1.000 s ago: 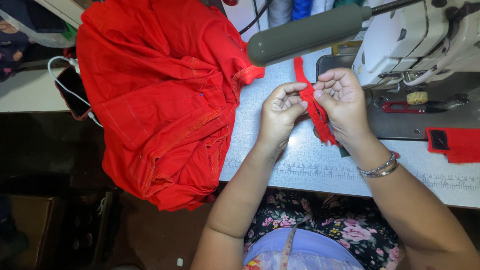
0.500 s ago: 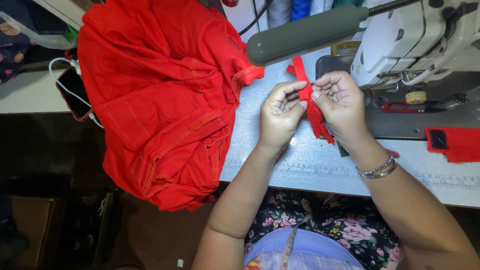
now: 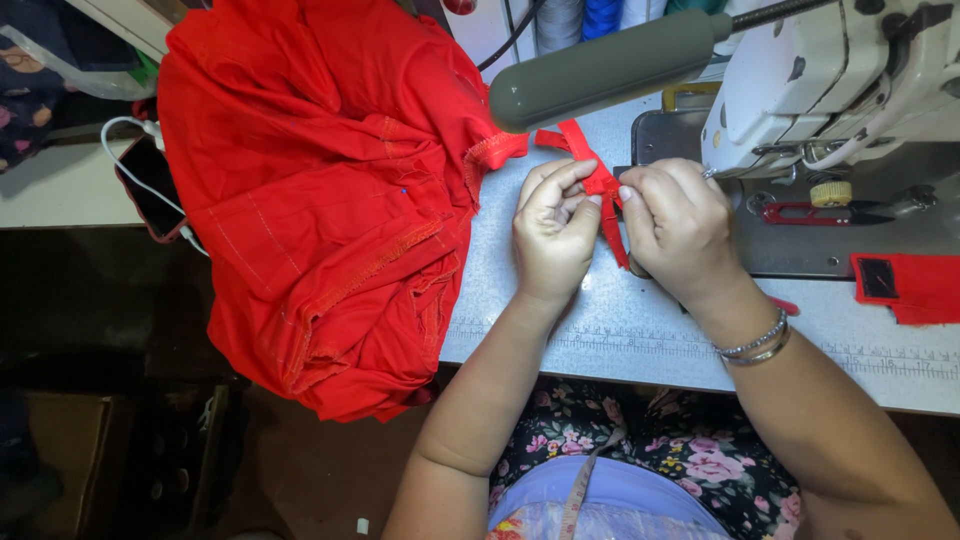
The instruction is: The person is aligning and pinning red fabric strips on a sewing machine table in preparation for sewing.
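Left hand point(image 3: 552, 232) and right hand point(image 3: 678, 226) side by side near far edge of grey table point(image 3: 560, 330), fingers point(image 3: 570, 180) of both pinched on narrow red fabric strip point(image 3: 598, 180). Large crumpled red garment point(image 3: 320, 190) draped over left edge; white sewing machine point(image 3: 830, 80) at far right corner.
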